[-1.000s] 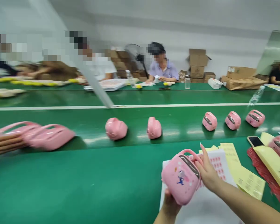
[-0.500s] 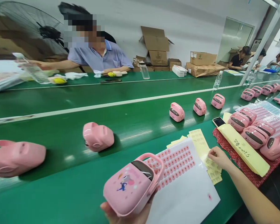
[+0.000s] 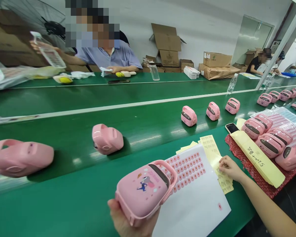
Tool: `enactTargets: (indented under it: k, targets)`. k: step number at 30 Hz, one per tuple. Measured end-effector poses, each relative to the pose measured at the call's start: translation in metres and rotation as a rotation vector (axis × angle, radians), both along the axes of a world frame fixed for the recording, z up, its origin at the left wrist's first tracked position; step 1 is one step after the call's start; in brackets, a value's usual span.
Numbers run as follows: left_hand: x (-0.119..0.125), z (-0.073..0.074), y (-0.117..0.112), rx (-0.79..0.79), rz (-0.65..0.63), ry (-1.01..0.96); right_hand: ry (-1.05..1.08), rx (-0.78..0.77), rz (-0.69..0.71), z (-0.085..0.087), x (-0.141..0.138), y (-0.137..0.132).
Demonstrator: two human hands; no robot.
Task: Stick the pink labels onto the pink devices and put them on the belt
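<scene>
My left hand point(image 3: 124, 220) grips a pink toy case point(image 3: 145, 191) from below; the case has a handle, a dark window and a cartoon print on its side. It hangs over the near edge of the green table. My right hand point(image 3: 229, 168) rests on a yellow label sheet point(image 3: 215, 154), fingers pinched together at the labels. A white sheet of small pink stickers point(image 3: 192, 194) lies between the two hands.
Several pink cases point(image 3: 107, 139) ride the green conveyor belt point(image 3: 64, 138). More cases point(image 3: 271, 143) are stacked on a red mat at the right, beside a phone point(image 3: 232, 127) and a yellow strip. A person point(image 3: 108, 56) sits across the belt; cardboard boxes point(image 3: 167, 44) stand behind.
My right hand left the pink case and moved right onto the yellow label sheet. The view swung right, and the case in my left hand shifted a little.
</scene>
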State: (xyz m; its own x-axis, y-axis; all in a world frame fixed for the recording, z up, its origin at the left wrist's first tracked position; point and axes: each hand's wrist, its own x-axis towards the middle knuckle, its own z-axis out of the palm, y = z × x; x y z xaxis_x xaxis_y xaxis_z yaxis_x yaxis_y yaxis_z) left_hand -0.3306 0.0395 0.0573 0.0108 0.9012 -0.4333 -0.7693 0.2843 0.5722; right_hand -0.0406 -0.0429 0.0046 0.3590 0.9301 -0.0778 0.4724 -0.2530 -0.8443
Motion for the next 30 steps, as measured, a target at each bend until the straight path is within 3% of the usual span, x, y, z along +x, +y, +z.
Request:
enactTargets:
  k: [22,30]
  targets:
    - [0.011,0.037,-0.005,-0.131,0.032,-0.014,-0.021,0.044,-0.049,-0.003,-0.012,0.002]
    - [0.010,0.041,-0.003,-0.183,0.046,-0.028,-0.011,0.085,-0.052,-0.006,-0.022,-0.002]
